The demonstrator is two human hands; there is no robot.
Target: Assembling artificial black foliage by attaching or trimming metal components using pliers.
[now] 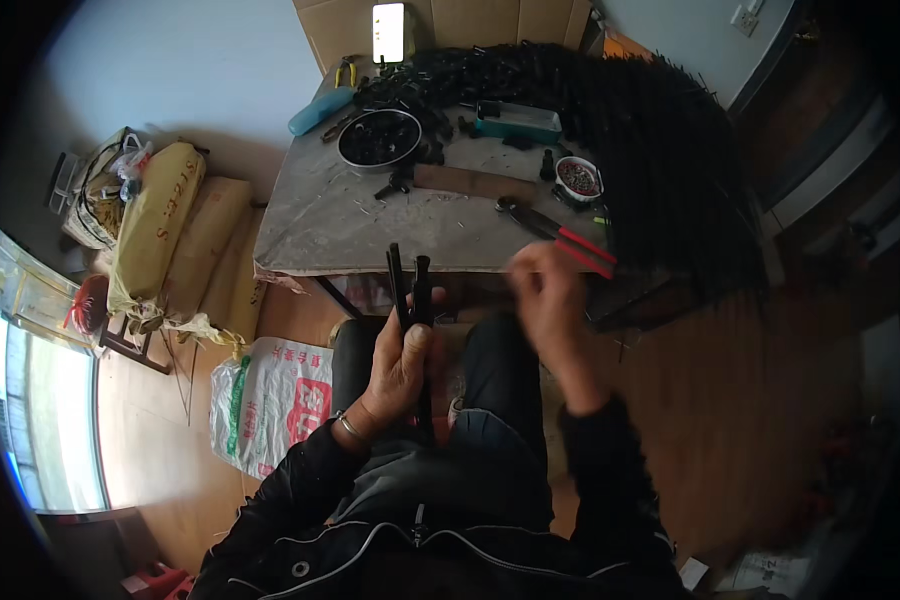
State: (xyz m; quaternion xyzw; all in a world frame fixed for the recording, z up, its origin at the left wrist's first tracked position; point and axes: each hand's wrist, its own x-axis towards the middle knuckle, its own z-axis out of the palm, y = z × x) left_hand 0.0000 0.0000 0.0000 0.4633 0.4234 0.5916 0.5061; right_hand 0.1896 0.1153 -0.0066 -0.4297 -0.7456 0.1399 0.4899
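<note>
My left hand [400,368] is closed round black rods [421,290] that stand upright over my lap. One is thicker, with a flared top end, and a slimmer pair [397,285] rises beside it. Just off the table's front edge is my right hand [552,305], slightly blurred, its fingers curled in; whatever they may hold is too small to make out. Close to it, hand pliers [535,217] with red grips lie on the table, the grips reaching over the front edge.
On the grey table [315,225] are a round bowl of black parts [380,139], a small cup of metal bits [578,178], a teal tray [518,121] and a lit phone [388,33]. Long black rods [670,170] heap up at right. Yellow sacks [157,220] stand at left.
</note>
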